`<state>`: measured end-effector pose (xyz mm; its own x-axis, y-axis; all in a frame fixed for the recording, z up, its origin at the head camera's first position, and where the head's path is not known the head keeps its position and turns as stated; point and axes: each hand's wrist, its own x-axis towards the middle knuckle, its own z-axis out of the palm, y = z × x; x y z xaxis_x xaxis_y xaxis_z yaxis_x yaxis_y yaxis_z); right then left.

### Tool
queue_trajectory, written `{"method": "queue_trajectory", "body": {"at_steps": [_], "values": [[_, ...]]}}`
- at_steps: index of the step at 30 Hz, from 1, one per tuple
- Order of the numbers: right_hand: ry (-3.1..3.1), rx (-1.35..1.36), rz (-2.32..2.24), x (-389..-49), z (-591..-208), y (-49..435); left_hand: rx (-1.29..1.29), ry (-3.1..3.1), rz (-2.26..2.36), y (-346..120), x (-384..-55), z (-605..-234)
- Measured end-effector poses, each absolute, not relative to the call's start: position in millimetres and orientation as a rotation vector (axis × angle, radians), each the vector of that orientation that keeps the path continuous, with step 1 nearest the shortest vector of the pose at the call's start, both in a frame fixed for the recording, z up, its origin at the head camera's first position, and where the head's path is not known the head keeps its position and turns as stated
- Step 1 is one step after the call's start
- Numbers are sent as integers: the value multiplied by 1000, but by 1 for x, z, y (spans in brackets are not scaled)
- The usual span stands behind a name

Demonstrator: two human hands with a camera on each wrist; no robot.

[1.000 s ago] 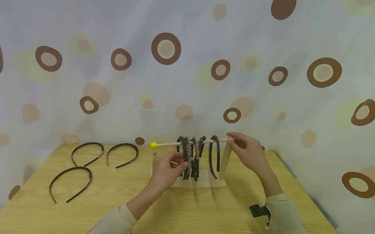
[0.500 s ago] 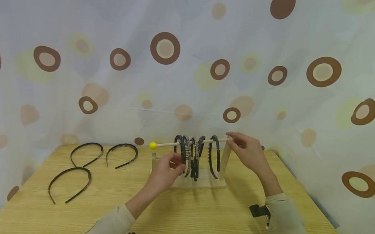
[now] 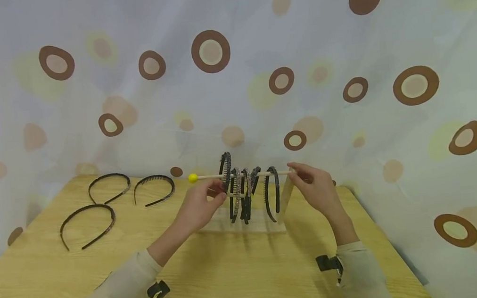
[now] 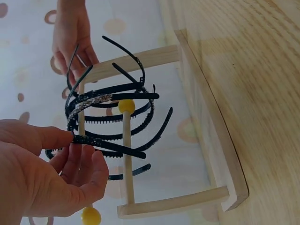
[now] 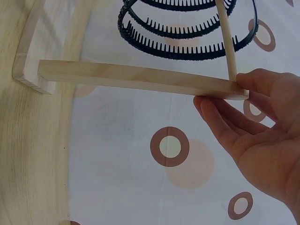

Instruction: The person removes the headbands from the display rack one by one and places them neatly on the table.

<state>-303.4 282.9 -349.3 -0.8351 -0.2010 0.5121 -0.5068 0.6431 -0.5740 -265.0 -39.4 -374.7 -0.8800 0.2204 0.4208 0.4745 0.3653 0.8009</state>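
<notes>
A wooden stand (image 5: 136,77) has rods tipped with yellow balls (image 3: 192,177). Several dark toothed headbands hang on its upper rod, some with glittery outer faces; one headband (image 3: 277,193) hangs apart towards the right end. With thumb and fingers, my left hand (image 3: 200,203) pinches a black headband (image 4: 110,144) near the rod's left part, its arch standing higher than the others. My right hand (image 5: 262,122) grips the top of the stand's right upright, thumb by the rod's end and fingers beneath. In the left wrist view the headbands overlap and partly hide one another.
Three more headbands lie on the wooden table to the left: one in front (image 3: 87,223), one at the back (image 3: 109,177) and a toothed one (image 3: 154,179) nearer the stand. A spotted cloth (image 3: 234,97) hangs behind the table.
My left hand has shifted slightly left, and the headband in it has risen above the other headbands. My right hand keeps its grip on the stand. The head view has tilted slightly down.
</notes>
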Motion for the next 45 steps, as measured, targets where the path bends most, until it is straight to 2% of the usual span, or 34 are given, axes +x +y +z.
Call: {"method": "queue_trajectory", "body": {"at_steps": [21, 45], "values": [[-2432, 539, 1016, -312, -337, 291, -593, -2243, -1592, -65, -269, -337], [-2418, 534, 1067, -320, -356, 305, -527, -1977, -1761, -104, -276, -335]]}}
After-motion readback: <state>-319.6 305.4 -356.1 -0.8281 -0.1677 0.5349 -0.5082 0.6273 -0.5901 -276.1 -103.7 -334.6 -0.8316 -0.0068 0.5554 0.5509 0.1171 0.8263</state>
